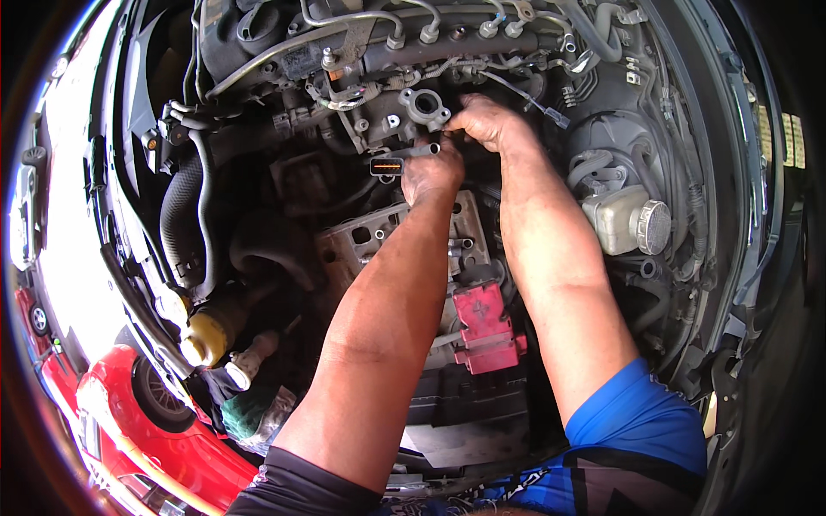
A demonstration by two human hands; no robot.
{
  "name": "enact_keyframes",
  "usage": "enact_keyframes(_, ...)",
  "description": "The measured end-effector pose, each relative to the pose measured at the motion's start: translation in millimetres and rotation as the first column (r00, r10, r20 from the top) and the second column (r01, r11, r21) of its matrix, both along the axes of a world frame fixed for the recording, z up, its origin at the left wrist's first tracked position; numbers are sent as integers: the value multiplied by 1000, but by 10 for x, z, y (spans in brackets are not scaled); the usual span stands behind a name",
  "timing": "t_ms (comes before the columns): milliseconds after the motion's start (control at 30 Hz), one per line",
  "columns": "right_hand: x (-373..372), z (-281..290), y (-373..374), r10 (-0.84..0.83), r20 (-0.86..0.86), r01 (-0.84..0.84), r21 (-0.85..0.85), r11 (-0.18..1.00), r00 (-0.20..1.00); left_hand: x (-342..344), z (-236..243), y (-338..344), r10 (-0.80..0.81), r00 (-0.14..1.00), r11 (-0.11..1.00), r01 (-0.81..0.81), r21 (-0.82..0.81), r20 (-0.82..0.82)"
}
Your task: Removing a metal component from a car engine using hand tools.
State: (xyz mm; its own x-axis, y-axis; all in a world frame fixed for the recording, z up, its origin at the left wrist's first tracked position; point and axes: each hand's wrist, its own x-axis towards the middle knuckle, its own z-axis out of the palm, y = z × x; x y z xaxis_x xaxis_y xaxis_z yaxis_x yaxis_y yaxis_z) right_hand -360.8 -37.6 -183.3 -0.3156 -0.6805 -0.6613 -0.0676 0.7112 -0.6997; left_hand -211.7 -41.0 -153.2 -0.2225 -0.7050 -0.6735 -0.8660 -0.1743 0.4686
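Note:
Deep in the engine bay, both my hands are at a grey metal flange (428, 120) with a round opening and bolt ears. My left hand (430, 175) is closed just beneath it, its fingertips mostly hidden. Beside that hand sits a black electrical connector socket (387, 166) with orange inside, and a short dark tube end (434, 150) shows above the fingers. My right hand (489, 123) is bent inward at the flange's right side, thumb and fingers close together. What either hand grips is hidden. The fingertips of both hands nearly meet below the flange.
Metal fuel lines (370, 17) run along the engine's top. A loose grey plug (555, 118) hangs right of my hands. Below lie a metal bracket plate (348, 249), a red battery terminal cover (486, 322) and the battery (469, 430). A fluid reservoir (613, 219) stands right; hoses (182, 215) run left.

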Motion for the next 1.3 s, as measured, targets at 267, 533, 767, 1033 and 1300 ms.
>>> enact_keyframes(267,-119,69,16,114,-135,-111,28,993,984,-71,97,31,-5,1000,999,6,35,-21)
enact_keyframes(533,52,199,-20,113,-20,-113,-37,993,993,2,57,9,0,1000,1000,0,11,-10)
enact_keyframes(767,25,8,-66,183,-214,-183,22,983,959,20,20,4,-11,1000,1000,11,-10,-16)
enact_keyframes(1033,12,107,-84,230,-133,-229,22,973,964,16,20,13,9,1000,1000,-9,-19,-18)
enact_keyframes(1300,-61,19,-62,162,-143,-159,34,987,976,-28,92,17,9,999,1000,-9,7,-33)
